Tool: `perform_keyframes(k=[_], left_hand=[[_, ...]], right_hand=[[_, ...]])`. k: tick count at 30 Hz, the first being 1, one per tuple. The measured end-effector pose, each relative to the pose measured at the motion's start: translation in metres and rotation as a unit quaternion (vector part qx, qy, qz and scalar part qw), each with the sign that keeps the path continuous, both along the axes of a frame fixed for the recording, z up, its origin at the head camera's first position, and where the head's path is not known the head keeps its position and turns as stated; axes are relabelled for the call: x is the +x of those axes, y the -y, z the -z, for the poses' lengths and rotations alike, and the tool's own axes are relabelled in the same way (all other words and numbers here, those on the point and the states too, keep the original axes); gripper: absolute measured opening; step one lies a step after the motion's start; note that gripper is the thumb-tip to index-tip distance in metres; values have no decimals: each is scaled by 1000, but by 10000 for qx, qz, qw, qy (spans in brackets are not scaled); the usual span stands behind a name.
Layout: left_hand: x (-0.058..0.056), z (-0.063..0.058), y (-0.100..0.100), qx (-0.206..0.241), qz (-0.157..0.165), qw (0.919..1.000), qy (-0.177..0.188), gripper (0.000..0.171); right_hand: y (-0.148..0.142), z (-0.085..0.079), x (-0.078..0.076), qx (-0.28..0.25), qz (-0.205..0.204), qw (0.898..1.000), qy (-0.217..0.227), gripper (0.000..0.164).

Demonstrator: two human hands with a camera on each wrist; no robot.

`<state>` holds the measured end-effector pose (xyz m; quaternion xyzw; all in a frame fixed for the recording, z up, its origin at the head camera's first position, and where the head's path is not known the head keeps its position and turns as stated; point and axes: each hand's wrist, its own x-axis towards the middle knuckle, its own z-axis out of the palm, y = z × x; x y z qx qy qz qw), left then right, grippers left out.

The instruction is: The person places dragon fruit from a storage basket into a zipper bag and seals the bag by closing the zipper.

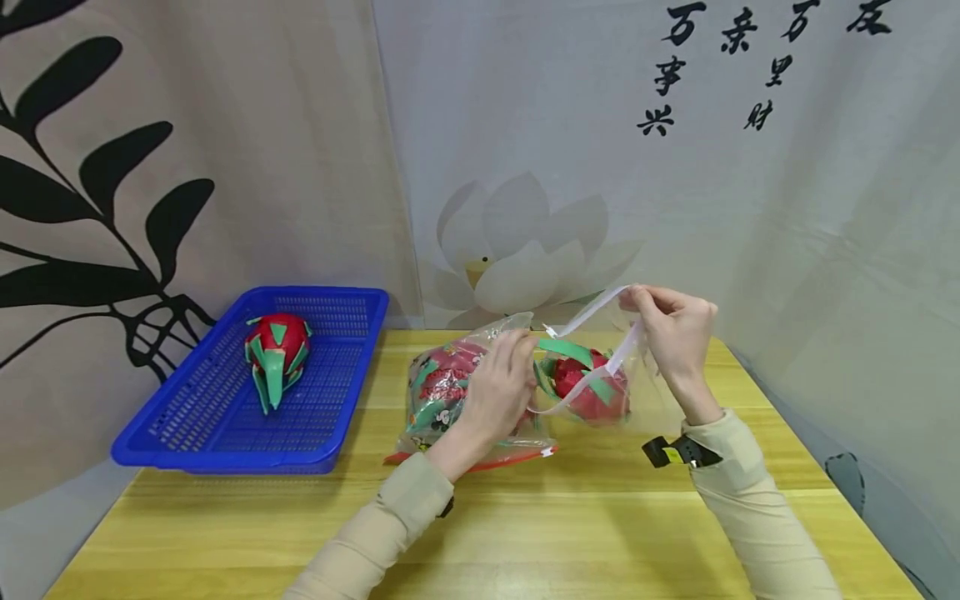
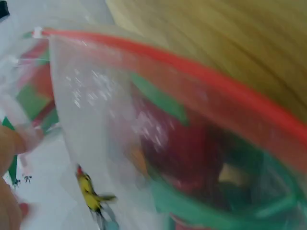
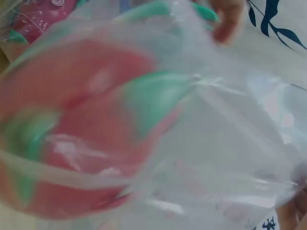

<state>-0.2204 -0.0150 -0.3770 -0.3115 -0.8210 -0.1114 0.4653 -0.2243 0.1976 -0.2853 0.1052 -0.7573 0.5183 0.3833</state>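
My right hand pinches the white zip edge of a clear plastic bag, raised above the table so its mouth gapes. Inside that bag is a red dragon fruit with green leaf tips, seen large through the plastic in the right wrist view. At the bag's left side is my left hand, its fingertips by the mouth and green leaves. In the left wrist view its thumb meets the white zip strip; I cannot tell whether it pinches it. Beneath that hand lies a filled bag with a red zip.
A blue plastic basket stands at the left of the wooden table, with another dragon fruit lying inside. A printed curtain hangs behind the table. Each wrist wears a small black camera.
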Motion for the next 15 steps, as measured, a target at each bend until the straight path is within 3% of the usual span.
perform_keyframes(k=[2, 4, 7, 10, 15], left_hand=[[3, 2, 1, 513, -292, 9936, 967, 34], [4, 4, 1, 789, -394, 9790, 1839, 24], [2, 6, -2, 980, -245, 9572, 2712, 15], [-1, 1, -6, 1479, 149, 9399, 3075, 18], [-3, -21, -14, 2798, 905, 9025, 3147, 16]], right_hand=[[-1, 0, 0, 82, 119, 9999, -16, 21], [-2, 2, -1, 197, 199, 9996, 32, 21], [-5, 7, -3, 281, 240, 9992, 133, 22], [-7, 10, -4, 405, 224, 9988, 169, 23], [-7, 7, -7, 1097, 84, 9936, 264, 24]])
